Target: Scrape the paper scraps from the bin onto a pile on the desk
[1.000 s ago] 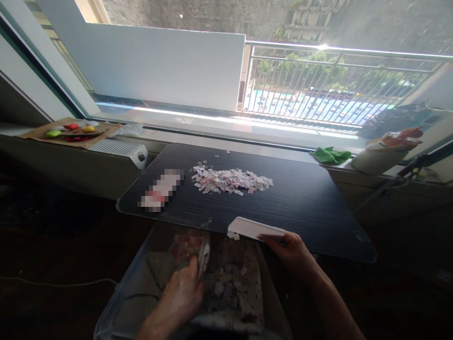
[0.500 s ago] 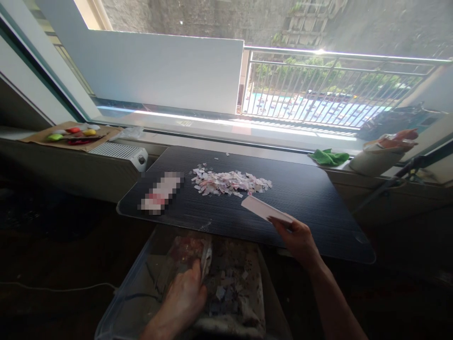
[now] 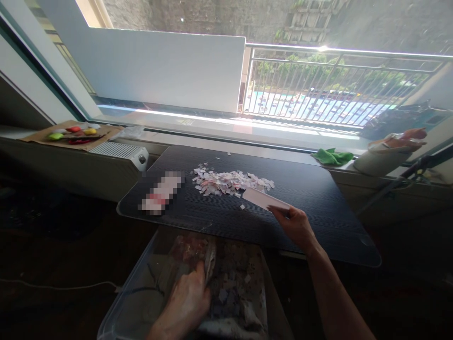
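My right hand [image 3: 295,226] is closed on one end of a flat, pale card [image 3: 264,199]. The card tilts over the dark table, its far end beside a heap of small paper scraps [image 3: 230,182]. One loose scrap [image 3: 242,207] lies just in front of the heap. Lower down, my left hand [image 3: 187,297] is closed at the near edge of a spotted, light-coloured bag [image 3: 211,259]; its fingertips are partly hidden. More scraps [image 3: 226,293] lie inside the bag, which sits in a clear plastic bin [image 3: 123,293] below the table edge.
A blurred-out pale and red item [image 3: 161,193] lies on the left of the dark table [image 3: 300,189]. On the sill are a green cloth [image 3: 332,157], a pale container [image 3: 380,158] and a brown board [image 3: 42,134] with coloured items. A radiator [image 3: 122,153] adjoins the table.
The card in my right hand has moved slightly up toward the heap. A loose scrap now shows in front of it. My left hand has stayed nearly in place at the bag.
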The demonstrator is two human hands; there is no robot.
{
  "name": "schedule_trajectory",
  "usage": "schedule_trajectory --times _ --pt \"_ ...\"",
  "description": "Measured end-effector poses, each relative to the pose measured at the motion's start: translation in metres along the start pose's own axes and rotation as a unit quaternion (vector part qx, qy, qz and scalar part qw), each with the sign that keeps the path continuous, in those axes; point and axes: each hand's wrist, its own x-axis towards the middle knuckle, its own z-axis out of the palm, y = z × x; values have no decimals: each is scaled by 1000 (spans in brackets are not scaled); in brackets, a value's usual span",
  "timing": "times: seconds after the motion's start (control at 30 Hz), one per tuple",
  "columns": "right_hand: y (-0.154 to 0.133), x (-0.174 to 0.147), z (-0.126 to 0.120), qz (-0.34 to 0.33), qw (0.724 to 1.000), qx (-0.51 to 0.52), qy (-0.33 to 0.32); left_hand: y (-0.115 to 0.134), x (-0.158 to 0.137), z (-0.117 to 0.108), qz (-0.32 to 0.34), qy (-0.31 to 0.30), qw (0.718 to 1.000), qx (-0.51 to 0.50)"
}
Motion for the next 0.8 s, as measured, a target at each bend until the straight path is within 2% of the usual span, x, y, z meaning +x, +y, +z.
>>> schedule_trajectory --times 0.17,0.3,0.33,0.43,0.53,0.63,0.8 --pt "-2 14 11 -8 1000 3 -2 0 0 -1 -5 3 1000 -5" --pt "-2 9 0 11 996 23 -80 -3 -3 -2 -14 -8 1000 -16" --pt "-2 6 -6 18 996 26 -82 -3 -4 -3 -17 -13 1000 -16" --pt "-1 0 -24 49 999 21 -3 -1 -4 -4 -23 -14 1000 -6" --pt "2 0 -31 63 996 4 63 1 -2 -3 -12 -11 1000 3" --pt "7 4 -27 54 996 -2 65 0 0 0 -7 -5 1000 11" --pt "14 5 -18 51 999 11 7 -3 0 0 -13 -5 1000 -2"
